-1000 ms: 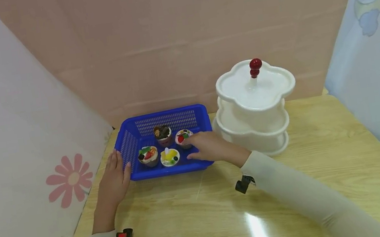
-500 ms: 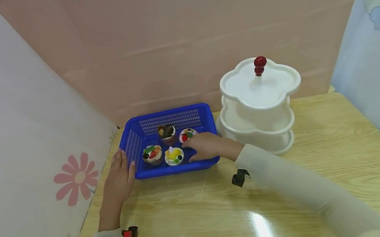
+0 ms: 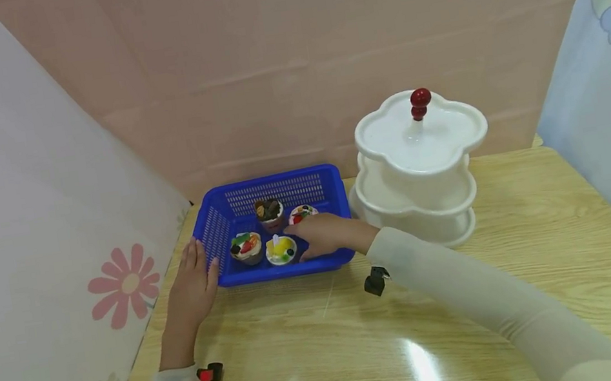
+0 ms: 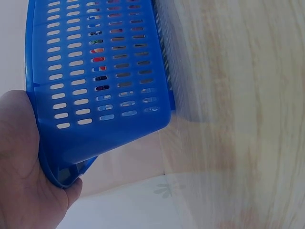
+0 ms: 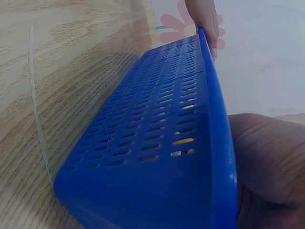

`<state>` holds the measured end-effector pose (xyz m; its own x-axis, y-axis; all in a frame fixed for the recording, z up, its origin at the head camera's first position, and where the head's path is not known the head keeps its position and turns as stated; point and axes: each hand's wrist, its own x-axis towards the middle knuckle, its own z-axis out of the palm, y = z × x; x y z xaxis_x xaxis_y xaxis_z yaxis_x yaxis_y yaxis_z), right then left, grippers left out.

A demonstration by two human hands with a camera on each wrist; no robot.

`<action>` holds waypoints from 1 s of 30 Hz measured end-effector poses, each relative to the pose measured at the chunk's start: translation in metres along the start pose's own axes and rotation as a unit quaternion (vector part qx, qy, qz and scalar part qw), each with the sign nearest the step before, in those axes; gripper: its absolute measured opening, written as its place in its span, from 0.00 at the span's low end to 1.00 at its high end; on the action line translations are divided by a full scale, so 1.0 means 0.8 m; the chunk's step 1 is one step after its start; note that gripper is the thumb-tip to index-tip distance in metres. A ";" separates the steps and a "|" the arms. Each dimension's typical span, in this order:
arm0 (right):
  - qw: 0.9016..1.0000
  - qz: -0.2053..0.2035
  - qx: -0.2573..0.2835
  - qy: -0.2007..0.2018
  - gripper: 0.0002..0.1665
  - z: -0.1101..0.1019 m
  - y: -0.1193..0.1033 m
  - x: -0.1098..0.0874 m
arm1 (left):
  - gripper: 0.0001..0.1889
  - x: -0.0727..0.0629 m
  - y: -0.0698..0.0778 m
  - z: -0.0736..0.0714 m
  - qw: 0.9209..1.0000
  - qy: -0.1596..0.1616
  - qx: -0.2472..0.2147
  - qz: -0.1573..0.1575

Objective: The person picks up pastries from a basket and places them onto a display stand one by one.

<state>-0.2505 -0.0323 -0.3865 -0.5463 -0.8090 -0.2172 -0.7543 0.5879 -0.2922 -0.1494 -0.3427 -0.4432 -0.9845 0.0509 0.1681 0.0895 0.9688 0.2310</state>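
My left hand rests along the left rim of a blue plastic basket, its fingers laid out straight. In the left wrist view that hand touches the rim near a corner. My right hand reaches over the basket's right front, thumb and forefinger apart beside a toy cupcake with a yellow top. Partly behind those fingers sits a cupcake with red fruit. A chocolate-topped cupcake and a fruit-topped cupcake stand to the left. The basket wall hides the right fingertips in the right wrist view.
A white tiered stand with flower-shaped trays and a red knob stands just right of the basket. Both are on a wooden table. Cloth walls enclose the back and sides.
My right hand has shifted slightly left, from beside the red-fruit cupcake toward the yellow-topped one. The left hand stays on the rim. The head view has turned slightly left.
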 end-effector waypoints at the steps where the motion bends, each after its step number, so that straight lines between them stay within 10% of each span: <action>1: 1.000 0.000 0.003 0.000 0.44 0.001 0.000 0.002 | 0.38 0.001 -0.001 0.000 1.000 0.003 0.002 0.002; 30: 1.000 -0.023 -0.008 0.018 0.49 0.016 -0.007 0.033 | 0.37 -0.001 0.001 0.000 1.000 0.001 -0.001 -0.012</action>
<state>-0.2560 -0.0572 -0.4022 -0.5236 -0.8350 -0.1691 -0.7847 0.5500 -0.2859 -0.1483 -0.3419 -0.4436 -0.9860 0.0265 0.1645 0.0657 0.9691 0.2377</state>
